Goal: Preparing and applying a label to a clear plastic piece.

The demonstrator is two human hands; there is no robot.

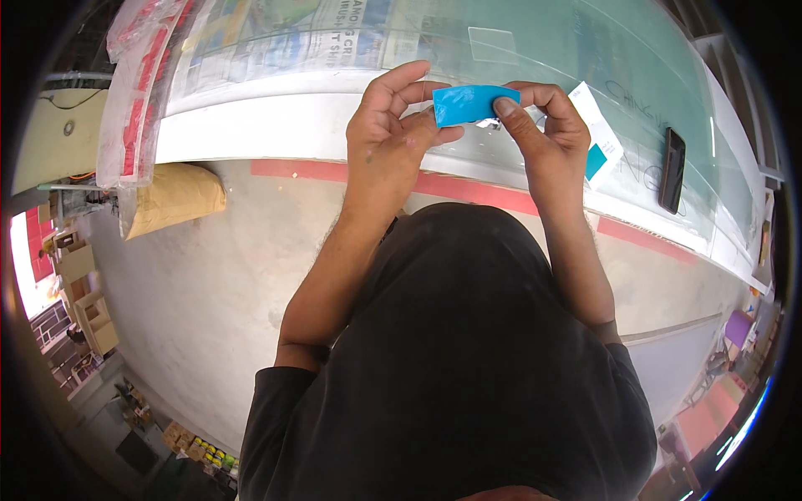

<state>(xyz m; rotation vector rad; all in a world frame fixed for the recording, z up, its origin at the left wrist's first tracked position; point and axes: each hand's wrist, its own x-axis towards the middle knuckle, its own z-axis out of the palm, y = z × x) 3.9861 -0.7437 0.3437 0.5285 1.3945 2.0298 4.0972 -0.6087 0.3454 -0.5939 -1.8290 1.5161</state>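
Between my two hands is a small glossy blue strip (472,105), held up over the near edge of the glass-topped table (576,50). My left hand (393,125) pinches its left end, thumb and fingers closed on it. At the other end my right hand (547,125) grips the strip, its thumb pressed on the blue face. Just beneath the strip, near my right thumb, something small and pale shows, too hidden to name. A white card with a teal corner (603,138) lies on the table beside my right hand.
A dark phone (672,171) lies on the table's right side. Farther back is a clear square piece (493,45). Newspaper (347,37) shows through the glass. At the left stand a plastic-wrapped red-and-white bundle (140,92) and a brown paper package (175,199).
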